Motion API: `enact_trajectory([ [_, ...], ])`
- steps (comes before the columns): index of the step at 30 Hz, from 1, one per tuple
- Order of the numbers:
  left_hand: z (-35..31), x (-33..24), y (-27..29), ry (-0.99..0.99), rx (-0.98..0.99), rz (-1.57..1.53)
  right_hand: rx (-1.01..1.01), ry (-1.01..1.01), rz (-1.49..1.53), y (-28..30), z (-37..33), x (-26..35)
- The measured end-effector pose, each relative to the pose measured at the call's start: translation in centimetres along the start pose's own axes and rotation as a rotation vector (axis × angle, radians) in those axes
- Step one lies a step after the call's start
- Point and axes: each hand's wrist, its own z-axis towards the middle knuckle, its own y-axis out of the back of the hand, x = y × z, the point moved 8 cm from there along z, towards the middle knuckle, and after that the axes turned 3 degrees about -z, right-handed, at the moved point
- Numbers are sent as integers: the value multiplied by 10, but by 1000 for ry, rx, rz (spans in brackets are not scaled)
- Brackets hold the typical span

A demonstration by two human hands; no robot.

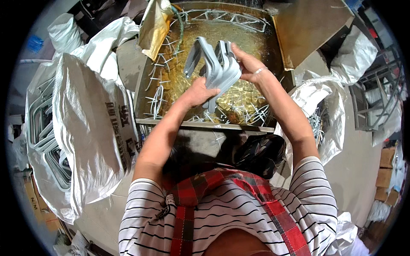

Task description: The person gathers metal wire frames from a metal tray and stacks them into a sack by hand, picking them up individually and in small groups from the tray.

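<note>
Nearest you: striped shirt w/ red plaid apron strap (239,187). Your left hand (197,91) grips the lower end of a stack of pale grey bent plastic brackets (215,68); your right hand (250,64) clamps the stack's top right side. Stack hangs above the brass-coloured metal tray (205,121), littered w/ thin white trimmed offcuts (250,112). White woven sack (85,128) at your left holds many similar parts. Judging by that, work looks well along; this stack is still in hand.
</note>
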Motion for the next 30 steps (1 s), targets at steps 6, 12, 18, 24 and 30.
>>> enact_trajectory([
  [6, -10, -14, 19, -155, 13, -388, 17, -62, 12, 10, 18, -16],
  [12, 2, 0, 30, 25, -118, -680, 66, 83, 43, 2, 11, -14],
  [18, 9, -17, 30, -46, -179, -731, 116, 34, -15, -20, 21, -27],
  [24, 5, 20, 48, 117, -315, -379, -33, 96, -282, -32, 27, -28],
  [30, -10, 48, 102, 161, -499, -1101, 134, 354, -935, -56, -12, -12],
])
